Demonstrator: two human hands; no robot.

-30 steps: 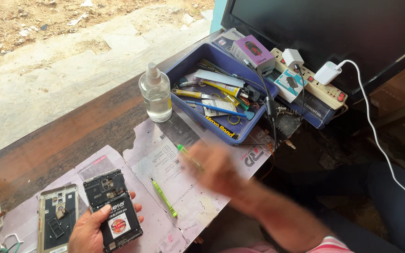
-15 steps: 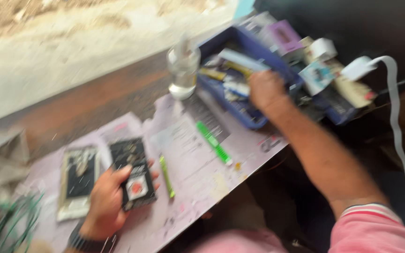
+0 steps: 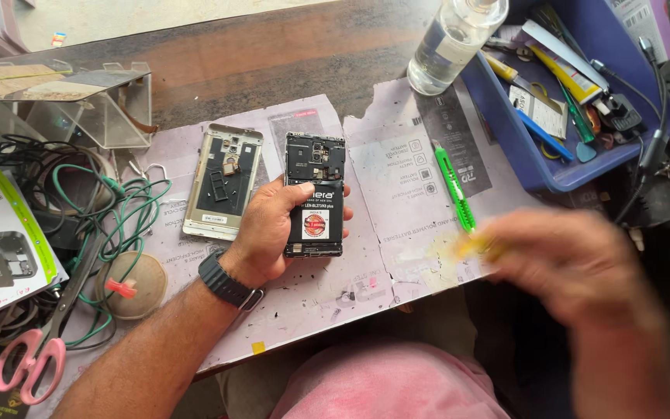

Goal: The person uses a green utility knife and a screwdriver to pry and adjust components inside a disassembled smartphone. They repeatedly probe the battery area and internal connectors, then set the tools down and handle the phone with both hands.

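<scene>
Head view: we steady the phone on the tabletop in the gripping left hand, while the blurred right hand pinches a yellow tool.

On the battery of the opened phone in my left hand sits a white label with a round red and yellow sticker on it. The gold back cover just left of it carries a small white label near its lower end. At the far left lies a flat white and green card package showing a dark phone picture. A white and purple box stands at the top right, beside the blue tray. In the tray lies a small white printed packet.
</scene>
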